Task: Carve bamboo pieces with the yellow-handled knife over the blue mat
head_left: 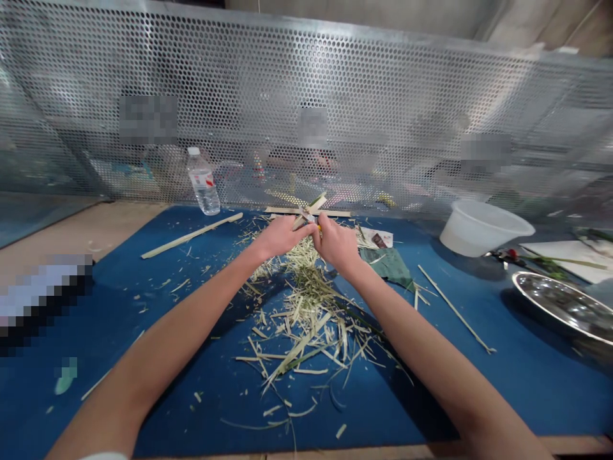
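Far out over the blue mat (119, 319), both hands meet: the left hand (278, 236) grips a pale strip (313, 209) slanting up and away to the right, the right hand (338, 246) clenched on a small tool just beside it.

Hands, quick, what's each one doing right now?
Left hand: closed on the pale strip.
Right hand: closed beside it on a small tool with a yellow spot; what tool cannot be told.
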A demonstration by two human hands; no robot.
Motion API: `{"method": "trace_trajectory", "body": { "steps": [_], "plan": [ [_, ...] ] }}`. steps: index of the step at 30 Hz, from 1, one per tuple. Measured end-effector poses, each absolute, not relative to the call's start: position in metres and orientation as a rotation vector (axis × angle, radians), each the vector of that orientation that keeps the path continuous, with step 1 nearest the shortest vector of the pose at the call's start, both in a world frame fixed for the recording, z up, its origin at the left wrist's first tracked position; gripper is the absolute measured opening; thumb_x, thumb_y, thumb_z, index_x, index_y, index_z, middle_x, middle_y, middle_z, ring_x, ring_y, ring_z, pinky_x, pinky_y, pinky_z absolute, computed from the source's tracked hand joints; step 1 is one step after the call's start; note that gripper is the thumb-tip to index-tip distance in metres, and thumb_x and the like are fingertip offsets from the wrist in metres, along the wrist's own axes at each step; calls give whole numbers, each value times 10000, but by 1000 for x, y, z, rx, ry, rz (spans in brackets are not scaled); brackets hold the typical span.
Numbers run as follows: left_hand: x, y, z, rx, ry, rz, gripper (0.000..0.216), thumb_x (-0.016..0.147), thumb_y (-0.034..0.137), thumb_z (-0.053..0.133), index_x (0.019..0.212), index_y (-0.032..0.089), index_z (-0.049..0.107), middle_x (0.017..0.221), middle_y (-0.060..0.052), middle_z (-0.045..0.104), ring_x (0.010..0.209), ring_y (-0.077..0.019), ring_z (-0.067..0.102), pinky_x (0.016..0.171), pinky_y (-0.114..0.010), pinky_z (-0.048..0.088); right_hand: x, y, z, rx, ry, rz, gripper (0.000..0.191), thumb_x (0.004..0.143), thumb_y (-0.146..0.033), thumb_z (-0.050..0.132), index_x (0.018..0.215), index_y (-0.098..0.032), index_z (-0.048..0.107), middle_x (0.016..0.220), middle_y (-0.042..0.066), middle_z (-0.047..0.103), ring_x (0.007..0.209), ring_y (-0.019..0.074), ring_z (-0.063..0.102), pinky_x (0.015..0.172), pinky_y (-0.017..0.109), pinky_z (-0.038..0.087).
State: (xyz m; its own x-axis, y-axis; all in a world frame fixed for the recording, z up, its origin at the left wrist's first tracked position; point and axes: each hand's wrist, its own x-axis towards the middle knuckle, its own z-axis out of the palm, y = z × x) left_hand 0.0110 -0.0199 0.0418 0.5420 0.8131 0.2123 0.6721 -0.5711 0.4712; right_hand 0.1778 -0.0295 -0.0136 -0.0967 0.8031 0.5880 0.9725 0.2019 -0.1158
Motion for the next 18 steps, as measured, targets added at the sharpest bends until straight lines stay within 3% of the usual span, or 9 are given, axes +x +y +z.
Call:
{"method": "trace_trajectory", "body": {
  "steps": [6, 10, 18],
  "plan": [
    [12, -18, 38, 2420, 1325, 650, 432, 911, 539, 387, 840, 198, 641, 705, -61, 588, 636, -171, 486, 620, -351, 353, 174, -32, -10, -1658, -1949, -299, 348, 1019, -427, 305, 1067, -180, 546, 912, 124, 711, 651, 188, 574, 573, 279, 205],
    [11, -20, 43, 2386, 1229, 720, 404, 909, 516, 398, 866, 193, 637, 769, -70, 599, 693, -171, 503, 657, -344, 385, 171, -32, -9, -1554, -1911, -157, 367, 1030, -414, 240, 989, -196, 532, 799, 85, 685, 618, 187, 555, 577, 281, 219],
    [8, -29, 59, 2182, 1049, 585, 491, 948, 582, 331, 933, 186, 621, 576, -24, 462, 569, -154, 443, 545, -327, 363, 164, -34, -16, -1312, -1780, -3, 457, 1025, -489, 144, 862, -237, 488, 673, 26, 567, 599, 178, 524, 609, 283, 288]
  ]
}}
